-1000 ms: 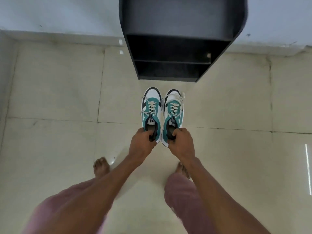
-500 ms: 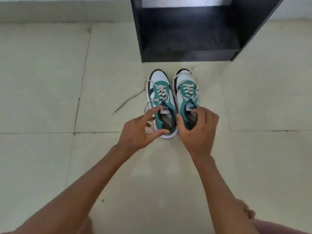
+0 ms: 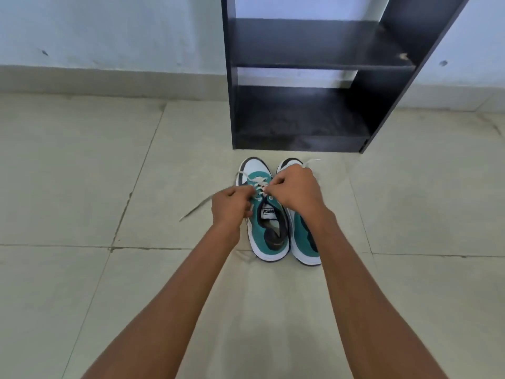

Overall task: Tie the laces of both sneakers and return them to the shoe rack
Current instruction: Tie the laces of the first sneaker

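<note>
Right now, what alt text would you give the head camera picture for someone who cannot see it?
Two hands, left and right, pinch the white laces of the left sneaker. It stands beside the right sneaker on a tiled floor, before a black shoe rack with bare shelves.

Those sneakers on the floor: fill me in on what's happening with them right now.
A person is crouched over a pair of teal and white sneakers standing side by side on the tiled floor, toes toward a black shoe rack. Both hands work the laces of the left sneaker: the left hand and right hand pinch lace near the top eyelets. No bow shows yet, and one loose lace end trails on the floor. The right sneaker waits alongside, partly hidden by the right arm. The visible rack shelves hold no shoes.
</note>
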